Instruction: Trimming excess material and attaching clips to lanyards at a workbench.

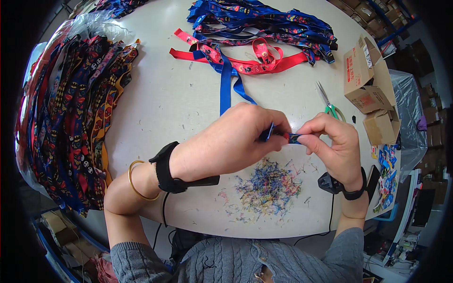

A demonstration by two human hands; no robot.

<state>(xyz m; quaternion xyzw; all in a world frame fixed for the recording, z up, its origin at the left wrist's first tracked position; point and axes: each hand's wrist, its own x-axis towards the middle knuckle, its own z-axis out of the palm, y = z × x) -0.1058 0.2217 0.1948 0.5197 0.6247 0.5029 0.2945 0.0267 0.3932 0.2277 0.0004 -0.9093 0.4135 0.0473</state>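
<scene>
A blue printed lanyard (pixel 293 138) is stretched in the short gap between my two hands, above the table. My left hand (pixel 247 129) is closed round it, and a dark blue end sticks out by the fingers. Thumb and forefinger of my right hand (pixel 332 141) pinch its other visible part. Just beyond my left hand lies a plain blue strap (pixel 226 89); whether it joins the held lanyard is hidden. Scissors with green handles (pixel 332 109) rest past my right hand, blades pointing away. Below my hands is a heap of coloured thread clippings (pixel 271 186).
Dark printed lanyards (pixel 75 122) pile up in clear plastic at left. At the back lie blue lanyards (pixel 264 21) and red ones (pixel 264 66). Open cardboard boxes (pixel 365 75) stand at the right edge, near small colourful packets (pixel 388 174). The white table (pixel 160 108) has a curved edge.
</scene>
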